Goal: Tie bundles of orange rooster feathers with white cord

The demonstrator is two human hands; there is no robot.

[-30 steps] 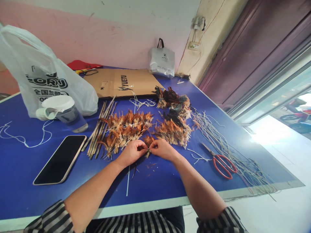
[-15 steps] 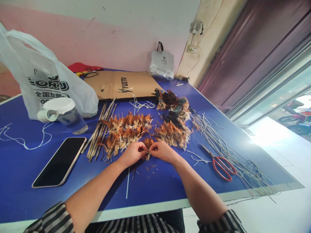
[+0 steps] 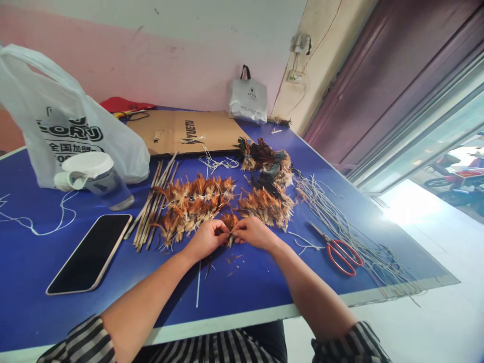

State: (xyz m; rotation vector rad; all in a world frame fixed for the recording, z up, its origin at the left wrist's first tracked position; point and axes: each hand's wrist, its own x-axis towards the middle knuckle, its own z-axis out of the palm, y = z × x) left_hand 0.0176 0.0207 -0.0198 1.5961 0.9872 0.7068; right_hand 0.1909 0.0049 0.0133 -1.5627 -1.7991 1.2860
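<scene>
Between my two hands is a small bunch of brown feathers (image 3: pixel 229 221), its pale base pinched at the fingertips. My left hand (image 3: pixel 209 239) is closed on the bunch from the left. From the right, my right hand (image 3: pixel 251 232) pinches at the same base; any string there is too small to make out. Just beyond my left hand lie rows of orange-brown feather bunches (image 3: pixel 196 201). Past my right hand is another group of feather bunches (image 3: pixel 266 205), with dark feathers (image 3: pixel 264 156) behind it.
Red-handled scissors (image 3: pixel 343 256) and many loose strings (image 3: pixel 351 232) lie on the right. Thin sticks (image 3: pixel 151 212), a phone (image 3: pixel 91 254), a lidded plastic jug (image 3: pixel 109 186) and a white plastic bag (image 3: pixel 124 146) are on the left. Flat cardboard (image 3: pixel 166 128) and a silver bag (image 3: pixel 247 103) stand behind.
My right hand's fingers have shifted slightly at the base of the feather bunch. My left hand keeps its pinch. The whole view has moved a little.
</scene>
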